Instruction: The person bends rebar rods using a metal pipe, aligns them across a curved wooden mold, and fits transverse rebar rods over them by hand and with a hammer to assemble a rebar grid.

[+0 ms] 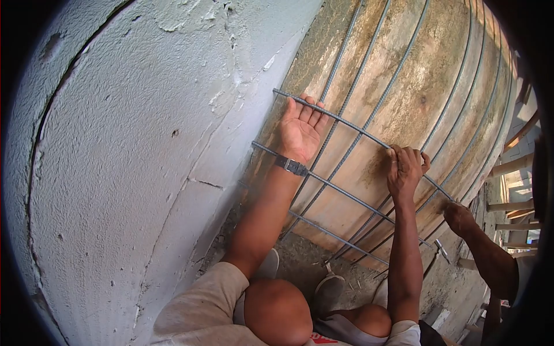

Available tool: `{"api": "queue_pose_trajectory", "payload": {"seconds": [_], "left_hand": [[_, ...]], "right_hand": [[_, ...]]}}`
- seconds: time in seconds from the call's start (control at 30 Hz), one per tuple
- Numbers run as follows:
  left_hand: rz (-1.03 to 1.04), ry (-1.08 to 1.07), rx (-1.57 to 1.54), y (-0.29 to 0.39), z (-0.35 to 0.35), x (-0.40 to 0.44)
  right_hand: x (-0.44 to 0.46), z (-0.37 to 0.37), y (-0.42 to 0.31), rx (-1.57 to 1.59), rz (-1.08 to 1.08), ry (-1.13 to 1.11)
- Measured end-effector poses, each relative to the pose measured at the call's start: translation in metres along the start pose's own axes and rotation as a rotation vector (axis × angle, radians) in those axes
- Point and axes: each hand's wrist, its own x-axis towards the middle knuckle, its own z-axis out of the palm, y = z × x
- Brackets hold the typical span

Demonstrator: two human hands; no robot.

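A ribbed steel reinforcing bar [346,122] runs crosswise over several long bars [398,72] on a curved wooden form. My left hand [301,134], palm up, has its fingers stretched out under the bar near its left end; a dark watch [292,165] circles that wrist. Farther right, my right hand [406,170] is closed, its fingers wrapped over the same bar. Another person's hand [459,218] is at the bar's right end; its fingers are partly hidden. A second cross bar [352,199] lies lower, passing by my left wrist.
A rough grey wall [144,155] rises close on the left. Another cross bar [340,236] lies near the form's lower edge. A hammer-like metal tool [442,251] hangs at the lower right. Wooden poles [512,206] stand beyond the form. My knees are close below.
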Motion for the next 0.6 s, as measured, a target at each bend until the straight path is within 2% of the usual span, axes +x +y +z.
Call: {"api": "queue_pose_trajectory", "payload": {"seconds": [0.6], "left_hand": [[0.011, -0.023, -0.006, 0.0032, -0.0037, 0.0033]], "right_hand": [[0.002, 0.0024, -0.0014, 0.008, 0.008, 0.002]]}}
